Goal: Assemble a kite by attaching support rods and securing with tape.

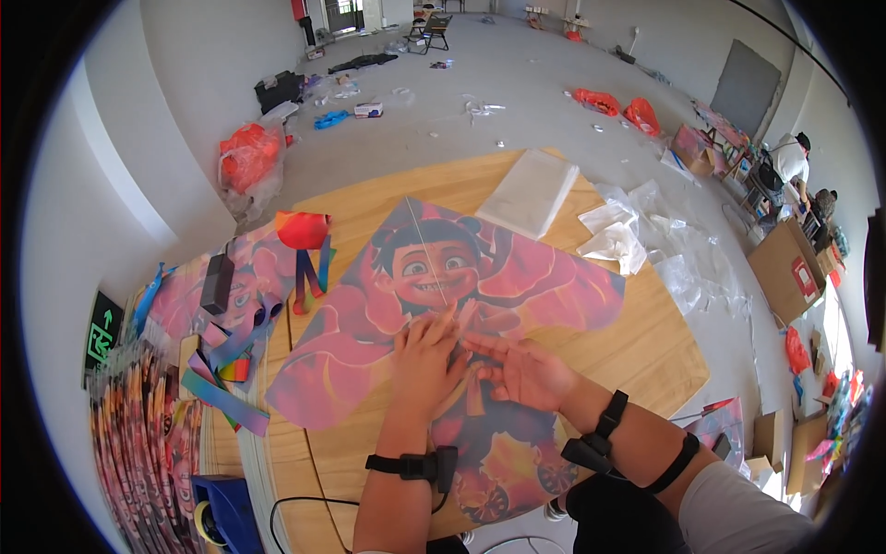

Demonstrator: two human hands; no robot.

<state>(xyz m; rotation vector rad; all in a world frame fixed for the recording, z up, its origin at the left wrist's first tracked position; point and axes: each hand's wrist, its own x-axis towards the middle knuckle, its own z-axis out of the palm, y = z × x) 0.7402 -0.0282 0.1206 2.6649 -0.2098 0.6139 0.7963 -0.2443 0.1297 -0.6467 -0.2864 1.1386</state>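
A large printed kite (pixel 563 286) in red, pink and purple, with a cartoon character on it, lies spread over the wooden table. A thin pale line, a rod or cord, runs from its top corner down to my fingers. My left hand (pixel 430 349) rests on the kite's middle with its fingers stretched out. Beside it, my right hand (pixel 526 369) is turned on its side, palm partly up, fingers extended toward the left fingertips. The fingertips of both hands nearly meet; anything small between them cannot be made out. Black straps with small devices circle both forearms.
Clear plastic sleeves (pixel 531 196) lie at the table's far edge. Rainbow ribbons (pixel 231 369) and a dark block (pixel 218 284) are on the left, above many stacked kites (pixel 138 425). A blue tape dispenser (pixel 226 512) stands near left. People work by cardboard boxes (pixel 784 268) at right.
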